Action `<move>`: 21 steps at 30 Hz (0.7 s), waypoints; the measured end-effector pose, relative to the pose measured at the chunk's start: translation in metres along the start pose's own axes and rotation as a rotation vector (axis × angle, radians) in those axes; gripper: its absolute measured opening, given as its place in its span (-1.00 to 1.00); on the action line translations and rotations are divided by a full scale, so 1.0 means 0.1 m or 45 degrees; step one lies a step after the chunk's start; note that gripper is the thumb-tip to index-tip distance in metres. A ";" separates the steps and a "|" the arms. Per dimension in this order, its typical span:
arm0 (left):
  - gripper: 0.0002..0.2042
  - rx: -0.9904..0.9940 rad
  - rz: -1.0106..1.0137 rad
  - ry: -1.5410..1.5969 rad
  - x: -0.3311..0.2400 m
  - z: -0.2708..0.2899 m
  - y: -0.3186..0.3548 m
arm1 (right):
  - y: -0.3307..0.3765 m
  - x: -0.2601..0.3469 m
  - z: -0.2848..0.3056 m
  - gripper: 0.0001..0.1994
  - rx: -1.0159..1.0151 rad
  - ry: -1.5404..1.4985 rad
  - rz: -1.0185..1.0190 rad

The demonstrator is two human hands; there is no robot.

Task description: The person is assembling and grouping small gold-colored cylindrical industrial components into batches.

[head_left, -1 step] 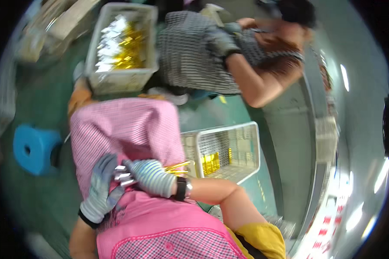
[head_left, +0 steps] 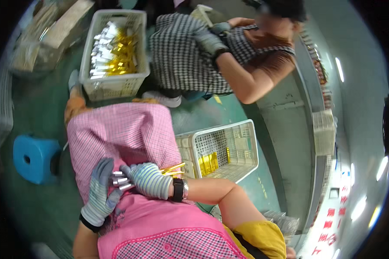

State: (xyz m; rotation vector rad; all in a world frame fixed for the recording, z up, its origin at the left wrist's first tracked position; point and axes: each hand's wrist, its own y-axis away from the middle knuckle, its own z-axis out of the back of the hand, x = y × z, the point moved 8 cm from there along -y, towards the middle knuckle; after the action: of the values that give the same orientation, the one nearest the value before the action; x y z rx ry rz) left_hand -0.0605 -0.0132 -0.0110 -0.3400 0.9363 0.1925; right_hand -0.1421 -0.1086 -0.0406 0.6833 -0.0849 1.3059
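Silver-ended sticks [head_left: 124,187], lower left of frame, are clamped in the right hand [head_left: 150,180]; the left hand [head_left: 98,193], thumb and fingers apart, flanks them.

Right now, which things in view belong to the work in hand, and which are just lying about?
Apparently in use:
silver-and-gold pieces in the right hand
left hand, open beside them
upper crate, holding similar pieces
right-side crate, holding gold pieces

Apparently lying about:
blue stool
pale stack, upper left
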 end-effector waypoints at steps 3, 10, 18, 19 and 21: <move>-0.34 0.019 0.030 0.160 0.05 -0.04 0.01 | 0.09 -0.10 0.04 -0.68 -0.044 -0.031 -0.024; -0.31 0.040 -0.023 0.093 -0.13 -0.24 -0.02 | 0.16 0.04 0.00 -0.46 -0.152 0.286 -0.037; -0.40 0.099 -0.124 -0.402 -0.17 -0.27 -0.11 | 0.43 -0.02 0.40 -0.70 -0.348 -0.134 0.238; -0.43 0.059 -0.151 -0.401 -0.23 -0.20 -0.15 | 0.56 0.02 0.60 -0.73 -0.482 -0.096 0.279; -0.45 0.033 -0.135 -0.310 -0.23 -0.09 -0.24 | 0.72 -0.01 0.80 -0.63 -0.467 -0.025 0.098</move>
State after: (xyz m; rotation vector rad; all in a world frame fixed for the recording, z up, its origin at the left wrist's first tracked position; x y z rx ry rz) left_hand -0.0733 -0.0387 0.0080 -0.3336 0.6783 0.1214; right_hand -0.1826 -0.1428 0.0530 0.3823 -0.3608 1.3130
